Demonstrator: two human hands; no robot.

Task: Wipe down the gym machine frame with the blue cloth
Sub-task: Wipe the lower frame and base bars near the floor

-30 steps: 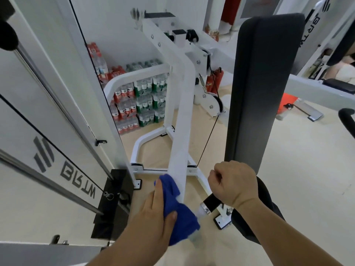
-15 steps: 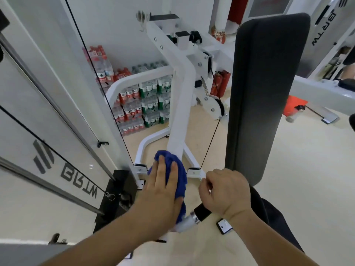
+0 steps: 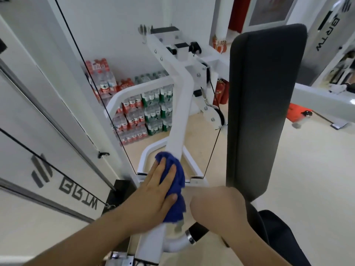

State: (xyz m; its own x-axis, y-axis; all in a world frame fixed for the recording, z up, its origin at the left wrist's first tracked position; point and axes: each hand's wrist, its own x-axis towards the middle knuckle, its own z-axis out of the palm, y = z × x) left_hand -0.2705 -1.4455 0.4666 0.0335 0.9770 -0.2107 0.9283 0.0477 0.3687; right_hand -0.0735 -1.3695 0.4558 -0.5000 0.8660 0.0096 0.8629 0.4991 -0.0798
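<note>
Two big shapes frame everything here: on the left, a white shroud panel [image 3: 38,131] with grey lettering and a black cable slanting across it; on the right, an upright black back pad [image 3: 263,104]. Between them the machine's white frame bar [image 3: 178,116] slopes from a bracket at the far end towards the near edge. Beyond it, against the far wall, stand stacked packs of bottled water [image 3: 142,116] with red and green labels.

The left hand [image 3: 153,191] lies flat on the bar's near stretch, fingers straight and close together, thumb alongside, pressing the blue cloth [image 3: 177,175] against the metal. The cloth is bunched under the palm and wraps round the bar, with folds showing past the fingertips and hanging on the right side.

Just right of it, the right hand [image 3: 219,206] is curled into a fist, knuckles up, closed on a black grip [image 3: 197,232] that ends in a chrome collar on a curved white tube.

Farther off, a small pulley [image 3: 213,117] hangs right of the bar, a thin cable dropping from it.
</note>
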